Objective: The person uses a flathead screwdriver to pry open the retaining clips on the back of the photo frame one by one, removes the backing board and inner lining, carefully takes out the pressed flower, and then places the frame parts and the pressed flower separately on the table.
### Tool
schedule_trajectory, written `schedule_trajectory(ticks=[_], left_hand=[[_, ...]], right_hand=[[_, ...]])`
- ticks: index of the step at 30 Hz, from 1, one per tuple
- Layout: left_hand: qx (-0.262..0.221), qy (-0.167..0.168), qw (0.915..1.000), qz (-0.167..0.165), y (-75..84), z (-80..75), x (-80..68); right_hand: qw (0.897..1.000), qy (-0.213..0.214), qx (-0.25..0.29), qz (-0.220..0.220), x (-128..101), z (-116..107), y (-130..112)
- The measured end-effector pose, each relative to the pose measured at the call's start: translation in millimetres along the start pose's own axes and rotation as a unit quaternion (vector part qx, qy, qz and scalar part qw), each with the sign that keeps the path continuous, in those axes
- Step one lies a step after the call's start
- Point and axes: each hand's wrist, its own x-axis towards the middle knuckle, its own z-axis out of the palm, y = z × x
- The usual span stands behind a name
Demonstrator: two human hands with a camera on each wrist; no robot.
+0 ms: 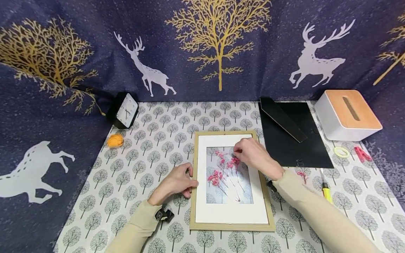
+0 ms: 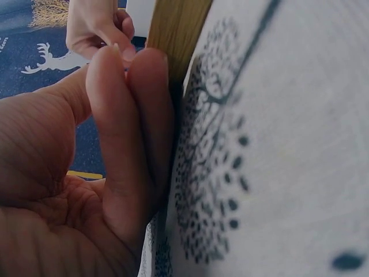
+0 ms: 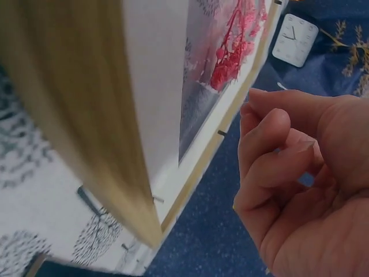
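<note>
In the head view a wooden picture frame [image 1: 232, 227] lies flat, with a white mat [image 1: 231, 213] around a clear window. Pink dried flower sprigs [image 1: 216, 177] with thin stems spread over the window. My left hand [image 1: 175, 181] rests against the frame's left side, its fingertips at the wooden edge in the left wrist view. Over the window's upper right, my right hand [image 1: 256, 156] pinches a pink flower sprig with thumb and forefinger; a thin stem runs to its fingertips, which mostly hide it. Small metal tabs [image 3: 221, 133] stick out of the frame's inner edge in the right wrist view.
A black backing board [image 1: 278, 147] with a stand lies right of the frame. Beyond are a tissue box [image 1: 336, 128], tape roll [image 1: 341, 152], red clip-like object [image 1: 362, 154] and yellow-handled screwdriver [image 1: 327, 193]. A clock [image 1: 127, 110] and orange object [image 1: 115, 140] sit at left.
</note>
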Motion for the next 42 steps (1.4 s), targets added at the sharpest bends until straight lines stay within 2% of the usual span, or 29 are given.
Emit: schedule_trajectory(ticks=[8, 14, 20, 27, 42], left_hand=[[-0.002, 0.005, 1.0000, -0.008, 1.7, 0.1, -1.6], [0.000, 0.006, 1.0000, -0.005, 1.9, 0.3, -1.2], [-0.001, 0.006, 1.0000, -0.006, 1.8, 0.3, -1.5], [0.002, 0.007, 0.9999, -0.013, 3.4, 0.9, -2.4], [0.003, 0.008, 0.9999, -0.013, 1.9, 0.8, -0.4]], right_hand=[[0.999, -0.045, -0.007, 0.025, 15, 7, -7], [0.997, -0.063, -0.015, 0.038, 21, 11, -13], [0.997, -0.075, -0.012, 0.026, 26, 13, -18], [0.997, -0.064, -0.044, 0.012, 32, 19, -21], [0.999, -0.047, -0.018, -0.003, 27, 18, -20]])
